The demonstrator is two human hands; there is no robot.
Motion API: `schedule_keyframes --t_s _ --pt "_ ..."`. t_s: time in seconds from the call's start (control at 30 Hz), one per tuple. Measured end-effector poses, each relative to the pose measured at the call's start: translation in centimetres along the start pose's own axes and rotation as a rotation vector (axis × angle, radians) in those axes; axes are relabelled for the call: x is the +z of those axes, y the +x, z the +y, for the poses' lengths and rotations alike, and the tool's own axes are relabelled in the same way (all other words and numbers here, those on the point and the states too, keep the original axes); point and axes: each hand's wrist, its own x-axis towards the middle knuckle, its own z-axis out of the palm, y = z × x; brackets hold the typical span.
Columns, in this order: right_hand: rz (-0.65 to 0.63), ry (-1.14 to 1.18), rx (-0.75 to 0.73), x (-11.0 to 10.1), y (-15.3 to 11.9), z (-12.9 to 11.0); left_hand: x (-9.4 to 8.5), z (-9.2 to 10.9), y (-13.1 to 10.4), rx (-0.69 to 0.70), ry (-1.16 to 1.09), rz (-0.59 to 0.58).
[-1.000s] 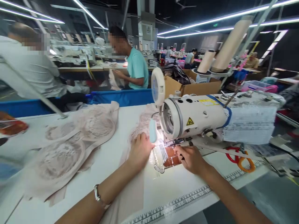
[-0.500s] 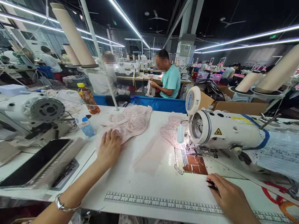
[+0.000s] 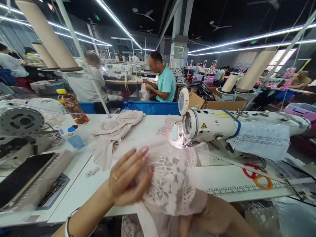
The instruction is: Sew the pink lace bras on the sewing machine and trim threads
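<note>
**Lace piece between two hands at the near edge of the bench**

A pale lace piece [image 3: 170, 184] overhangs the near edge of the bench [image 3: 81, 184], in front of the sewing machine [image 3: 209, 125]. It lies to the right of the left hand [image 3: 129, 177], whose blurred fingers, close together and pointing right, overlap its left side; whether this grip is clamped on the fabric cannot be told. The right hand [image 3: 207, 219] is largely covered by the lower right of the lace, the fabric draping over it; its grip is hidden. Both hands are thus close, one at either side. The long axis of the crumpled piece is unclear, though its scalloped border [image 3: 194, 158] is turned towards the machine head. Further lace pieces [image 3: 118, 123] lie near the far edge, left of the machine.

Compared with half a second earlier, the left hand is off those further pieces, the right hand is no longer alone beside the machine, and lace now occupies the space between them.
</note>
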Motion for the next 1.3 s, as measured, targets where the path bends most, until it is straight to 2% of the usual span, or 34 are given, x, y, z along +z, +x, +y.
schedule_keyframes --t_s 0.03,0.1,0.17,0.2,0.3,0.37,0.43,0.5,0.6,0.63,0.7,0.8,0.87,0.97,1.07,1.13,1.17,1.27,1.3 --pt "0.005 -0.015 0.063 0.2 0.0 0.3 1.0 -0.1 1.5 0.038 0.042 0.037" --pt "0.141 -0.155 0.192 0.6 -0.4 1.7 2.9 0.0 3.6 -0.067 0.155 -0.026" --pt "0.297 -0.332 0.284 0.6 -1.0 3.7 4.4 1.2 3.6 -0.230 0.174 -0.157" --pt "0.331 -0.383 0.318 0.6 -1.3 4.7 5.0 2.2 2.9 -0.288 0.118 -0.228" --pt "0.392 -0.371 0.342 0.5 -1.6 7.0 6.4 6.1 -0.2 -0.394 -0.286 -0.437" --pt "0.470 -0.302 0.305 0.7 -1.5 7.8 7.0 8.6 -1.7 -0.505 -0.522 -0.462" --pt "0.566 -0.225 0.284 1.3 -1.1 8.5 7.4 10.3 -2.1 -0.668 -0.739 -0.500" --pt "0.725 -0.170 0.309 2.1 -0.7 9.2 7.7 11.1 -1.8 -0.873 -1.036 -0.515" --pt "0.937 -0.123 0.372 3.0 -0.2 10.4 8.0 11.6 -1.2 -1.111 -1.422 -0.397" --pt "0.959 -0.112 0.396 3.1 -0.1 10.7 8.1 11.7 -1.2 -1.142 -1.461 -0.364" --pt "0.921 -0.121 0.449 3.1 0.1 11.0 8.1 11.8 -1.2 -1.142 -1.442 -0.388" --pt "0.814 -0.288 0.483 2.9 0.1 10.9 7.7 11.6 -1.0 -1.071 -1.429 -0.520" --pt "0.738 -0.419 0.462 2.7 -0.2 10.5 7.0 11.3 -0.5 -1.086 -1.504 -0.573" --pt "0.631 -0.369 0.444 2.2 -0.9 9.9 6.3 10.6 0.7 -1.282 -1.733 -0.567" --pt "0.522 -0.123 0.494 1.6 -1.7 9.4 6.9 9.2 2.2 -1.514 -1.848 -0.444" --pt "0.446 -0.043 0.544 1.3 -2.1 9.0 8.2 7.3 3.4 -1.620 -1.748 -0.365" --pt "0.415 -0.042 0.568 1.3 -2.2 8.8 8.9 6.1 4.0 -1.631 -1.663 -0.359" --pt "0.390 -0.124 0.608 1.6 -2.4 8.3 10.7 1.2 5.6 -1.434 -1.308 -0.313" --pt "0.409 -0.165 0.618 1.7 -2.4 8.2 11.0 -0.4 6.0 -1.417 -1.208 -0.282"
